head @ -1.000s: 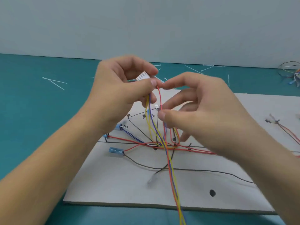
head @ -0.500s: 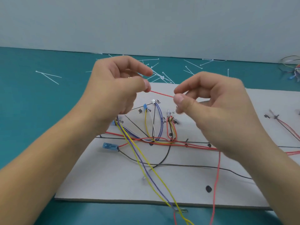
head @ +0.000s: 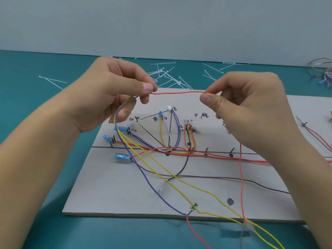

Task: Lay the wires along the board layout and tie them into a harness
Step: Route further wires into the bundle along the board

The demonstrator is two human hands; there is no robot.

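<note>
Teal table [head: 27, 90], white board [head: 111, 191], left hand [head: 111, 90] and right hand [head: 251, 105] above it, fingers [head: 148, 87] pinched on red wire [head: 179, 93]

A red wire [head: 179, 92] stretches level across mid-frame above the pale layout board [head: 107, 191], where red, yellow, purple and black wires [head: 177, 153] follow drawn lines toward blue terminals [head: 122, 156] at centre left.

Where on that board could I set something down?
The board's near left corner is bare, below the nearest blue connector and left of the purple wire. The table's left side is mostly free too. The board's middle is crowded with wires.
</note>
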